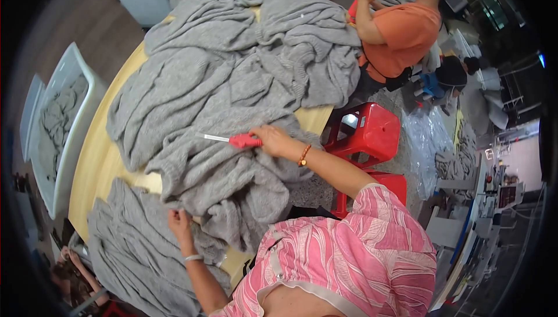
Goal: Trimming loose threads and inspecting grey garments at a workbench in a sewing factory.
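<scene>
A large grey knit garment (226, 171) lies bunched on the table in front of me. Over it, my right hand (273, 141) is closed around the red handle of a tool (244, 141) with a narrow pale blade pointing left. The tool's exact kind is not clear. My left hand (180, 224) is closed in a pinch at the garment's lower left edge, with the cloth between the fingertips partly hidden. Below and left of that hand spreads another grey knit pile (128, 247).
More grey knits (232, 55) cover the pale wooden table (93, 183). Pale bins (87, 113) stand left and at the back left. Red stools (372, 134) are at my right. A co-worker in orange (407, 32) stands far right, holding a red tool. Clear plastic (427, 142) lies beyond the stools.
</scene>
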### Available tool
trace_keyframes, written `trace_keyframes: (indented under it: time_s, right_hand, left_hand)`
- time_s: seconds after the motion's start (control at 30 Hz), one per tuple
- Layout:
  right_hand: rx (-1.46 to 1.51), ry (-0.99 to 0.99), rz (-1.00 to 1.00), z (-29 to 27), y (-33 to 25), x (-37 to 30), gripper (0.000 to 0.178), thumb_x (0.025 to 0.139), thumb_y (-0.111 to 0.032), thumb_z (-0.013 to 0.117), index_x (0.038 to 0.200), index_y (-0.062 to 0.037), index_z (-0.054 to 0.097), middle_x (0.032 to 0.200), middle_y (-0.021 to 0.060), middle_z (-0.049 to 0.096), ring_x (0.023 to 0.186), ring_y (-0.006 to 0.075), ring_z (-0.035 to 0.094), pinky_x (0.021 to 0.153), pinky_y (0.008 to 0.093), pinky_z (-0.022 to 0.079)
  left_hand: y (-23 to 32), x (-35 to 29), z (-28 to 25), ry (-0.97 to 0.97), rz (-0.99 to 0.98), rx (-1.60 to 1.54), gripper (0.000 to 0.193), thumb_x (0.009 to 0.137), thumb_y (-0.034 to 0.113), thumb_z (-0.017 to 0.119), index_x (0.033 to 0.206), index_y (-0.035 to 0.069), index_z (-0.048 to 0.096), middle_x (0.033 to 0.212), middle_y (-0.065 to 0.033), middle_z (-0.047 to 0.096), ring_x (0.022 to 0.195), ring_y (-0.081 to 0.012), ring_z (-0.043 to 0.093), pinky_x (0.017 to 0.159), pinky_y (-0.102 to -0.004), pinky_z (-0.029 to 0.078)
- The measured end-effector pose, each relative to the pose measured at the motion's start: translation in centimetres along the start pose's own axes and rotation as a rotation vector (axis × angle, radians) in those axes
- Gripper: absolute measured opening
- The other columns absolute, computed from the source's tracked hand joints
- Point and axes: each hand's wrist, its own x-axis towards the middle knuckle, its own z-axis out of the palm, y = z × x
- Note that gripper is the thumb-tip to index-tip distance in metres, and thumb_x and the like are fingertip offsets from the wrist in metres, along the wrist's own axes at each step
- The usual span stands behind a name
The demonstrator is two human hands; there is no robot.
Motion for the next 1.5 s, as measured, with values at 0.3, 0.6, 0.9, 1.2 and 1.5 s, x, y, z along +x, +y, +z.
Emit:
trace_keyframes:
  time_s: [0.3, 0.6, 0.9, 1.2, 1.5]
  right_hand:
    - [0.295, -0.130, 0.113, -5.5, 2.0, 0.5, 0.033, 0.072, -0.013, 0.064, 0.104, -0.0057, 0.061, 0.091, 0.0164, 0.065, 0.083, 0.0271, 0.063, 0.072, 0.0346, 0.048]
    - [-0.066, 0.152, 0.187, -7.8, 1.8, -4.1, 0.021, 0.082, -0.022, 0.060, 0.097, -0.0078, 0.063, 0.092, 0.0171, 0.059, 0.081, 0.0362, 0.058, 0.069, 0.0419, 0.047]
    - [-0.201, 0.082, -0.068, -8.4, -3.0, -6.0, 0.021, 0.075, -0.005, 0.058, 0.096, -0.0081, 0.060, 0.085, 0.0131, 0.059, 0.080, 0.0348, 0.056, 0.070, 0.0425, 0.046]
    - [-0.137, -0.121, -0.054, -7.8, -4.5, -3.6, 0.030, 0.075, -0.002, 0.057, 0.103, -0.0079, 0.051, 0.079, 0.0183, 0.059, 0.078, 0.0374, 0.059, 0.067, 0.0450, 0.046]
    - [-0.241, -0.310, -0.015, -8.1, -6.0, -2.6, 0.024, 0.079, -0.007, 0.057, 0.102, -0.0073, 0.051, 0.079, 0.0198, 0.061, 0.077, 0.0385, 0.060, 0.065, 0.0463, 0.046]
  left_hand:
    - [19.1, 13.9, -3.1, 0.086, 0.343, -0.171, 0.028, 0.090, 0.020, 0.052, 0.111, 0.000, 0.055, 0.100, -0.0089, 0.060, 0.087, -0.0168, 0.058, 0.077, -0.0298, 0.047]
    - [9.4, 9.9, 11.9, 0.064, 0.108, 0.124, 0.076, 0.074, 0.026, 0.072, 0.133, 0.001, 0.032, 0.104, -0.0130, 0.051, 0.088, -0.0192, 0.052, 0.077, -0.0324, 0.046]
    - [14.4, 11.0, 14.5, 0.226, 0.772, 0.739, 0.066, 0.075, 0.023, 0.067, 0.132, 0.009, 0.038, 0.134, -0.0220, 0.035, 0.125, -0.0376, 0.031, 0.103, -0.0477, 0.025]
    - [9.0, 14.3, 17.4, 0.037, 0.672, 0.918, 0.058, 0.081, 0.040, 0.058, 0.128, 0.009, 0.045, 0.135, -0.0211, 0.037, 0.128, -0.0367, 0.031, 0.104, -0.0528, 0.021]
    - [7.4, 13.7, 17.6, 0.097, 0.641, 0.835, 0.050, 0.084, 0.032, 0.055, 0.128, 0.009, 0.045, 0.134, -0.0191, 0.040, 0.128, -0.0336, 0.033, 0.107, -0.0512, 0.017]
